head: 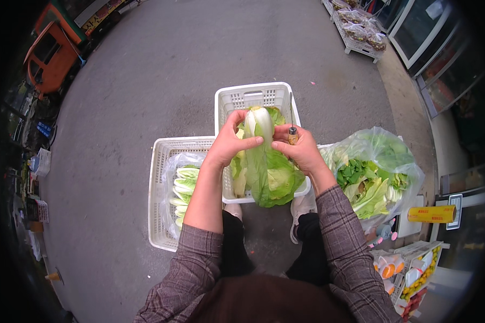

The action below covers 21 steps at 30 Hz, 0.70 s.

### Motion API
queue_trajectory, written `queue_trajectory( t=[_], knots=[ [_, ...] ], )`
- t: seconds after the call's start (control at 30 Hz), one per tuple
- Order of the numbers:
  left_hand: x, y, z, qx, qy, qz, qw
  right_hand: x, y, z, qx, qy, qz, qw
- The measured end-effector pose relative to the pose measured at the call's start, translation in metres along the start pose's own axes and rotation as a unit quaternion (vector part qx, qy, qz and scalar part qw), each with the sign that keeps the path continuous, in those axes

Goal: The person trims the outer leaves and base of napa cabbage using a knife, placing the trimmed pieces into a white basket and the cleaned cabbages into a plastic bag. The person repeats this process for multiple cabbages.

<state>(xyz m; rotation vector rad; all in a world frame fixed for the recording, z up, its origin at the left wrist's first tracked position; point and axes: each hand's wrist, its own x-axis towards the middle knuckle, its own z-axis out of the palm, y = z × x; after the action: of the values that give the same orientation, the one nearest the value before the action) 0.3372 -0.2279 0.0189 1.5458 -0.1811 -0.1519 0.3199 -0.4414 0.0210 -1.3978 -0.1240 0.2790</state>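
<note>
My left hand (235, 141) holds a head of leafy cabbage (260, 125), its pale stem end pointing away from me. At the right side of the cabbage, my right hand (297, 147) touches it with the thumb and holds a knife (293, 136) by its wooden handle, the thin blade pointing away. Below both hands stands a white plastic crate (252, 88) with loose green and yellowish leaves in it. In the left crate (157, 194), several trimmed cabbage heads (186, 185) lie in a row on clear plastic.
On the right, a large clear plastic bag (392, 151) holds leafy greens. Beyond it are a yellow roll (431, 214) and crates of packed fruit (422, 274). Bagged produce (359, 32) stands near glass doors at the upper right. An orange vehicle (48, 60) is at the upper left.
</note>
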Motion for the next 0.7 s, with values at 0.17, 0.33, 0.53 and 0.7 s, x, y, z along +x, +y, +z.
queue_trajectory(
  t=[0.17, 0.33, 0.53, 0.7],
  knots=[
    [0.003, -0.010, 0.013, -0.087, 0.013, -0.019, 0.996, -0.003, -0.013, 0.001, -0.025, 0.022, -0.017, 0.999],
    [0.003, -0.010, 0.015, -0.044, -0.009, 0.019, 0.999, -0.002, -0.007, 0.002, -0.106, 0.015, -0.015, 0.994],
    [-0.005, 0.003, -0.001, 0.136, -0.077, 0.010, 0.988, 0.007, -0.003, -0.021, -0.235, 0.004, -0.031, 0.971],
    [-0.014, 0.011, -0.013, 0.237, -0.145, 0.013, 0.961, 0.002, 0.000, -0.044, -0.213, -0.025, -0.051, 0.976]
  ],
)
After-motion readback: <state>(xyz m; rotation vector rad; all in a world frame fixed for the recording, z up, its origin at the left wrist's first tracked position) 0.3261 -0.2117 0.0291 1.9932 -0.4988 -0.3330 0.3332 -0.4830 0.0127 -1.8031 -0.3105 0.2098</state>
